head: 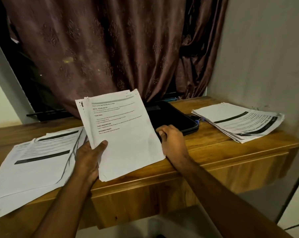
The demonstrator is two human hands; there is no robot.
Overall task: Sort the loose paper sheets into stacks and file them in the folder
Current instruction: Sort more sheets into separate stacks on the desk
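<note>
The left hand pinched a sheaf upright, apparently to read it; the right hand, at three o'clock, curled round the black folder's edge, seemingly to open it.

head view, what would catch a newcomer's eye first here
First, the sheaf of printed sheets held up at the centre, gripped at its lower left edge by the left hand. Behind it the right hand reaches to the edge of a black folder lying on the wooden table. Two more paper stacks flank it: a spread pile at left, a neater stack at right.
</note>
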